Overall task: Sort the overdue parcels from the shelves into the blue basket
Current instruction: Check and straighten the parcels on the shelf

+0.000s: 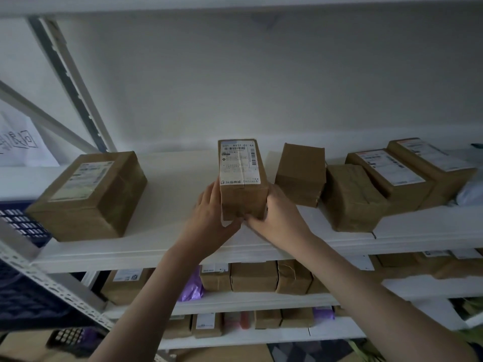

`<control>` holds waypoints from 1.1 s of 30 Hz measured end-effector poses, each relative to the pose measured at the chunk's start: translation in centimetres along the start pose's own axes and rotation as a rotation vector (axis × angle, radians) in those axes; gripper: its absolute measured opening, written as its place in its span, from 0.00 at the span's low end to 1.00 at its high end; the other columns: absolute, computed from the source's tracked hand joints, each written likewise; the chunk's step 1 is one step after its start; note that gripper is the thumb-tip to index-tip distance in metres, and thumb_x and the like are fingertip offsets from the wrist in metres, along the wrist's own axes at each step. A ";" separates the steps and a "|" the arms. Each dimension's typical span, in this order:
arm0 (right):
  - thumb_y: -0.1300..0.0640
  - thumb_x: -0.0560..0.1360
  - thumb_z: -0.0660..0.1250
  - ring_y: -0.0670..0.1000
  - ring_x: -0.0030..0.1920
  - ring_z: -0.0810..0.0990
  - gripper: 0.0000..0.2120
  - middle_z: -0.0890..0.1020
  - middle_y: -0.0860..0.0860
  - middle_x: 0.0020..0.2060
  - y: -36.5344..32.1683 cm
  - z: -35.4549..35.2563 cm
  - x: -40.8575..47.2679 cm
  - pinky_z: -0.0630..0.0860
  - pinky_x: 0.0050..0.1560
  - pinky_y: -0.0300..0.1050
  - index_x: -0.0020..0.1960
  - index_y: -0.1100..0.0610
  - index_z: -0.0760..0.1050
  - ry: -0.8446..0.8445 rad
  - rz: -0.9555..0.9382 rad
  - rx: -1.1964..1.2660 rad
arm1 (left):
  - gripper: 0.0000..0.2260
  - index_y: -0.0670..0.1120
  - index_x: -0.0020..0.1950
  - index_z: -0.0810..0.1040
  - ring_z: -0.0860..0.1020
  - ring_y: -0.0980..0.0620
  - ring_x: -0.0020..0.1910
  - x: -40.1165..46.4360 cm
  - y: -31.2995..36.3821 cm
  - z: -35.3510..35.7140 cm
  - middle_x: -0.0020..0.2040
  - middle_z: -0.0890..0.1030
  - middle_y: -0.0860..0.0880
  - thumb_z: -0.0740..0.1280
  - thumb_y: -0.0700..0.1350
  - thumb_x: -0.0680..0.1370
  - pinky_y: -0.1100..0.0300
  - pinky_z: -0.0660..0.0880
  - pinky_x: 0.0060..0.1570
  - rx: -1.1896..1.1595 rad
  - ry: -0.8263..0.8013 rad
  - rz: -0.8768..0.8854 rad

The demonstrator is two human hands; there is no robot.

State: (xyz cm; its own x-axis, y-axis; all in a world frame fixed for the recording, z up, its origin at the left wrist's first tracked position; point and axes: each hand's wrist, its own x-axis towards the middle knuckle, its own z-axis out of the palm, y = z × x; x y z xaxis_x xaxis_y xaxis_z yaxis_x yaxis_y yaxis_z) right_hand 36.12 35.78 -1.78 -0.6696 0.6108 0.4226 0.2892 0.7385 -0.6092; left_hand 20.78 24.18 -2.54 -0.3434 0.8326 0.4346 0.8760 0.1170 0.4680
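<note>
The print on the shipping label (240, 163) of the held box (243, 184) is too small to read apart from a few top digits, and the box's lower corners are covered by the left hand (211, 212) and right hand (277, 218). At the right edge a pale bag (470, 189) is cut off, and the blue basket (23, 296) on the left is half hidden behind the shelf post (52, 283). Parcels on the lower shelves (253, 276) sit in shadow, their labels unreadable, partly blocked by the forearms.
</note>
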 end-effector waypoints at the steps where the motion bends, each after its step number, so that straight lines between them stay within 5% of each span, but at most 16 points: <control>1: 0.47 0.73 0.76 0.48 0.59 0.78 0.34 0.76 0.48 0.61 0.2 0.2 0.0 0.74 0.53 0.35 0.74 0.50 0.67 -0.027 0.021 -0.001 | 0.42 0.48 0.81 0.56 0.65 0.48 0.75 0.0 -0.3 0.2 0.77 0.64 0.50 0.73 0.56 0.74 0.47 0.68 0.72 0.012 -0.032 -0.022; 23: 0.47 0.73 0.74 0.54 0.57 0.79 0.34 0.76 0.54 0.58 -4.1 8.2 2.9 0.80 0.56 0.51 0.74 0.56 0.66 -0.156 0.006 -0.026 | 0.36 0.46 0.79 0.62 0.67 0.44 0.73 -3.3 -7.3 -4.9 0.75 0.69 0.45 0.73 0.56 0.76 0.50 0.67 0.69 0.193 -0.036 -0.250; 30: 0.49 0.72 0.74 0.55 0.54 0.79 0.29 0.79 0.54 0.56 -5.8 10.3 4.6 0.80 0.51 0.50 0.69 0.57 0.70 -0.217 -0.046 -0.075 | 0.26 0.40 0.72 0.71 0.74 0.38 0.66 -5.3 -10.3 -7.6 0.67 0.76 0.39 0.65 0.55 0.79 0.45 0.73 0.64 0.243 -0.047 -0.429; 33: 0.50 0.72 0.75 0.56 0.56 0.80 0.29 0.79 0.54 0.57 -5.3 9.8 4.2 0.80 0.52 0.51 0.69 0.56 0.70 -0.231 -0.040 -0.078 | 0.20 0.44 0.56 0.75 0.77 0.41 0.57 -6.4 -10.0 -7.8 0.57 0.79 0.44 0.57 0.60 0.79 0.46 0.76 0.55 0.315 -0.082 -0.419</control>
State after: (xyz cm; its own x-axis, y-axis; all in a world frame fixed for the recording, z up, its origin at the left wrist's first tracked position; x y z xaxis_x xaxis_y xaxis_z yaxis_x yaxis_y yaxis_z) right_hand 25.06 31.63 -3.41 -0.8178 0.5054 0.2754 0.3050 0.7864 -0.5372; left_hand 11.63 13.42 -3.98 -0.6693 0.7177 0.1922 0.7329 0.5952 0.3296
